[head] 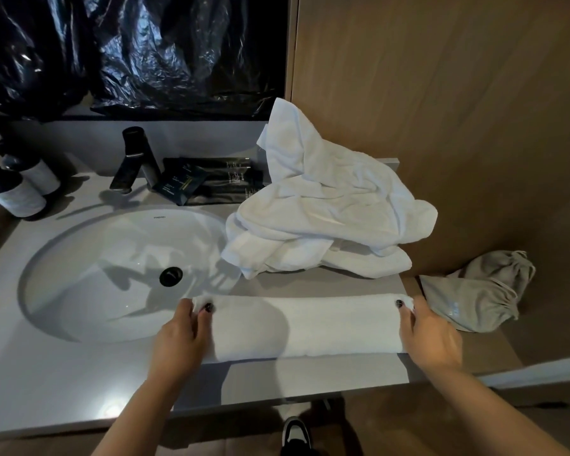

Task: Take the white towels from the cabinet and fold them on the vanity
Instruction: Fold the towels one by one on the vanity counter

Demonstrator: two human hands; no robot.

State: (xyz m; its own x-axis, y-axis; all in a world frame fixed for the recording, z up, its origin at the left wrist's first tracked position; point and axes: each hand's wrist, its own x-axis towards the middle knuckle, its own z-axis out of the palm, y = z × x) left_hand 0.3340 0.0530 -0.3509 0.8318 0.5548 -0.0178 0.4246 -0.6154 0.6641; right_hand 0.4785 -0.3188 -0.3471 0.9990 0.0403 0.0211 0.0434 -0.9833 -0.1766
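Head view: the left hand [178, 334] and right hand [431, 337] pinch the far corners of the folded white towel [303, 327] at the table's [63, 373] front edge; uneven pulling could skew the fold.

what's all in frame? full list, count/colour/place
folded towel: 1, white, front of vanity, right of the sink, each end pinched by a hand
towel heap: count unclear, white, crumpled at back right of vanity
vanity: 1, grey top
sink: 1, white, set in vanity at left, black drain
tap: 1, dark, behind sink
bottles: 2, dark tops with pale labels, far left
sachets: several, black, between tap and heap
plastic sheet: black, covering the wall above
bag: 1, grey drawstring, right of vanity
wall: brown panel, right
shoe: 1, black and white, floor below
left hand: pinches towel's left end
right hand: pinches towel's right end
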